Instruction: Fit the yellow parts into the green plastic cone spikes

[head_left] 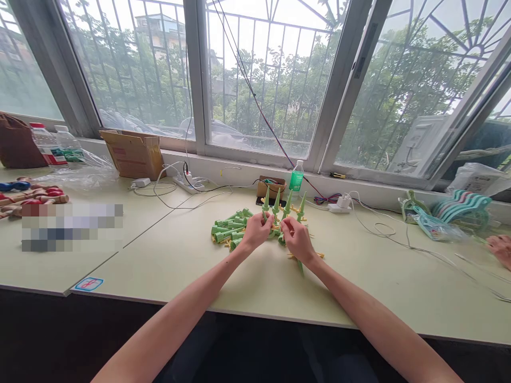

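Hands (258, 231) (297, 240) amid green pieces (222, 235), table edge (279, 317) nearer

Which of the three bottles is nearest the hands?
The green bottle, just behind the upright green spikes and right of the small box; the red-capped bottle and its clear neighbour stand far left, past the larger cardboard box.

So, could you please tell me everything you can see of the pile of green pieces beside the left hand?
The pile is a loose jumble of light green, tube-like pieces, plastic by their look, with some ends showing as round openings. They lie on their sides, overlapping, on the pale table, and yellow bits poke out among them. The left hand covers part of the pile's right side; whether it touches the pieces cannot be told.
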### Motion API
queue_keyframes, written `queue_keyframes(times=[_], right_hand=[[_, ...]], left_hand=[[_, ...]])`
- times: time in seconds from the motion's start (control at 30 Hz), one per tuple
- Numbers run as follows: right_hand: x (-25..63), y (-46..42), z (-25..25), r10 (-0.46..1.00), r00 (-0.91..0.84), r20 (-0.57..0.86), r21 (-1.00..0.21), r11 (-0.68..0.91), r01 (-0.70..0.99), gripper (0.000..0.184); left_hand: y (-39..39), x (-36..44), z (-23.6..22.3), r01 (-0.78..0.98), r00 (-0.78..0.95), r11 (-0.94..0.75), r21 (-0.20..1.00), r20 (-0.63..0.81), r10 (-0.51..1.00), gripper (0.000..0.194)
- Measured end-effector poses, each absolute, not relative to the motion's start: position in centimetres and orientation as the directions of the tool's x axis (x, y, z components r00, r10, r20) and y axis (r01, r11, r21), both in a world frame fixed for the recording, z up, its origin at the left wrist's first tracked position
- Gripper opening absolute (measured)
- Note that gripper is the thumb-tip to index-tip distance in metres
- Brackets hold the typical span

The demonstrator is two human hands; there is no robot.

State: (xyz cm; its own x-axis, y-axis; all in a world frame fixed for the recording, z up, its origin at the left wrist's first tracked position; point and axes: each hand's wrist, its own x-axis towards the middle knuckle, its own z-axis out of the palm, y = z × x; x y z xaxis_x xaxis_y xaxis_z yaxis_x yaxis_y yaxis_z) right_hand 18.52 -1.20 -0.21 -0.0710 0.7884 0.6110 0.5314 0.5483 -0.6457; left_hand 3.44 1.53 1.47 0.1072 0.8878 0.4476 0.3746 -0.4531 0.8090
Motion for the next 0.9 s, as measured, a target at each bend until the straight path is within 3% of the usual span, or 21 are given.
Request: queue_keyframes(times=[0.37, 0.9], right_hand=[[18.55, -1.18, -0.09, 0.774, -0.009, 0.633, -0.633, 0.523, 0.570, 0.022], [18.63, -1.05, -0.36, 0.782, -0.101, 0.615, -0.615, 0.555, 0.559, 0.023]], left_hand=[[1.43, 3.47, 1.63, 0.369, 0.087, -0.455, 0.810, 0.457, 0.885, 0.033], [1.55, 3.51, 1.13, 0.363, 0.171, -0.451, 0.816, 0.417, 0.893, 0.035]])
